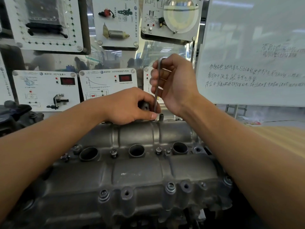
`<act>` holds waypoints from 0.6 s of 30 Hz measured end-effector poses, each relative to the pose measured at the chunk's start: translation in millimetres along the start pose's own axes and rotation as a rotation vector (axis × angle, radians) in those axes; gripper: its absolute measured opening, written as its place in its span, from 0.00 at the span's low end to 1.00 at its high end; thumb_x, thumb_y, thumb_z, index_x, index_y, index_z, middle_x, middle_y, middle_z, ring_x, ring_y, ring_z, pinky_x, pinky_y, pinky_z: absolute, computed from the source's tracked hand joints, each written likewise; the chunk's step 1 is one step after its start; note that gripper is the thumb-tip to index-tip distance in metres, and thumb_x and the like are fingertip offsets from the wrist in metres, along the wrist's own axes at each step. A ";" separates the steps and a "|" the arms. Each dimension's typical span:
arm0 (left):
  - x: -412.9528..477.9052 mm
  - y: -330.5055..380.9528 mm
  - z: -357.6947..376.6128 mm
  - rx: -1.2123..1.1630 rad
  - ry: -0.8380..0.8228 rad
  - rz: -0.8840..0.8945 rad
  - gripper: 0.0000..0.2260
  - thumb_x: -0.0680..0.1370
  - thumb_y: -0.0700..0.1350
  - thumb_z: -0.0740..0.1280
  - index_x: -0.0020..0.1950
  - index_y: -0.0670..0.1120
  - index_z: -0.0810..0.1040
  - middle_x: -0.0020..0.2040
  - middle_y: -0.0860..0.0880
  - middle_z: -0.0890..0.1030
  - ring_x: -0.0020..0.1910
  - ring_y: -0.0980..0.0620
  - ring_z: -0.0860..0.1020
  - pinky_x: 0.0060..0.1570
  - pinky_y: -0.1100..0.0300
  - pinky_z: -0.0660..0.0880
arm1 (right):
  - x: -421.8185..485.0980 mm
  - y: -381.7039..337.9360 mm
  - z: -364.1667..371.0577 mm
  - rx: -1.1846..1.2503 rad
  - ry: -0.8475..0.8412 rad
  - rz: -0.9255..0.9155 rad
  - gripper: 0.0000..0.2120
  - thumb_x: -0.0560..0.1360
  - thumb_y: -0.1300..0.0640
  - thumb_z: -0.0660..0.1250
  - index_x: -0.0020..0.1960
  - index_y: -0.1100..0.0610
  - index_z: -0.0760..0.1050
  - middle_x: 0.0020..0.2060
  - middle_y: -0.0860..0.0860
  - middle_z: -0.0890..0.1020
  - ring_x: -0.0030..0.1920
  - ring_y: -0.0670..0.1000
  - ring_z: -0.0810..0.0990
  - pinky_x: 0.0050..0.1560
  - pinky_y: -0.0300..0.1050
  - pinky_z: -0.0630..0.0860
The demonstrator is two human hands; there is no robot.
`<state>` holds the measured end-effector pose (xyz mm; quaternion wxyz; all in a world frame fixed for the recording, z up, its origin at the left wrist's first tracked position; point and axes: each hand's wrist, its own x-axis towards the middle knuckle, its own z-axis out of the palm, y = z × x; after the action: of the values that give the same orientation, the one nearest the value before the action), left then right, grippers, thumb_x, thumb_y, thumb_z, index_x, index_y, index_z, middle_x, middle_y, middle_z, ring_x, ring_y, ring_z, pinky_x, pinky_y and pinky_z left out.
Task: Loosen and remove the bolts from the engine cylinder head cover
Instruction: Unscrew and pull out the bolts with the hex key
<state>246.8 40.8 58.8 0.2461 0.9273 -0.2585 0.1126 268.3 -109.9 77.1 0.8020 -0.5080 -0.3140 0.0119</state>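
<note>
The grey cylinder head cover (137,172) fills the lower middle, with three round plug holes across it. Several bolts stand in it: one between the holes (113,152), another (158,150), and socket-head bolts along the near edge (170,187). My right hand (173,83) grips the short bent end of an L-shaped hex key (157,86), whose long shaft points straight down to the cover's far edge. My left hand (130,106) rests on the far edge, its fingers curled round a dark stub and its thumb beside the key's lower end. The key's tip is hidden.
White training panels (46,90) with gauges and parts stand behind the engine. A whiteboard (252,52) with handwriting is at the right. A dark engine part (18,114) sits at the left, and a wooden tabletop (280,134) shows at the right.
</note>
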 end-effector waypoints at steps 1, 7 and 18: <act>-0.4 -0.2 -0.1 0.008 -0.004 -0.005 0.06 0.77 0.46 0.73 0.53 0.53 0.84 0.49 0.55 0.85 0.53 0.57 0.81 0.62 0.53 0.75 | -0.1 0.9 0.6 -0.022 -0.006 0.007 0.13 0.78 0.58 0.56 0.38 0.58 0.74 0.26 0.50 0.73 0.26 0.49 0.69 0.31 0.42 0.68; -3.3 0.7 1.3 0.068 0.015 -0.012 0.04 0.77 0.48 0.71 0.51 0.53 0.84 0.48 0.54 0.85 0.51 0.55 0.81 0.59 0.51 0.75 | -1.4 1.7 5.1 -0.033 -0.050 0.032 0.15 0.79 0.57 0.54 0.36 0.59 0.71 0.26 0.50 0.65 0.27 0.49 0.65 0.33 0.44 0.64; -3.4 6.6 3.6 0.120 0.044 0.024 0.06 0.77 0.49 0.72 0.47 0.47 0.84 0.43 0.45 0.84 0.44 0.47 0.80 0.50 0.48 0.75 | -6.0 0.9 11.4 0.159 -0.055 0.012 0.15 0.75 0.60 0.49 0.30 0.55 0.60 0.22 0.47 0.55 0.25 0.46 0.49 0.27 0.38 0.45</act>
<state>240.7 35.4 57.2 0.1946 0.9345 -0.2567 0.1513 257.9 -102.3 76.6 0.8307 -0.4440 -0.3311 0.0555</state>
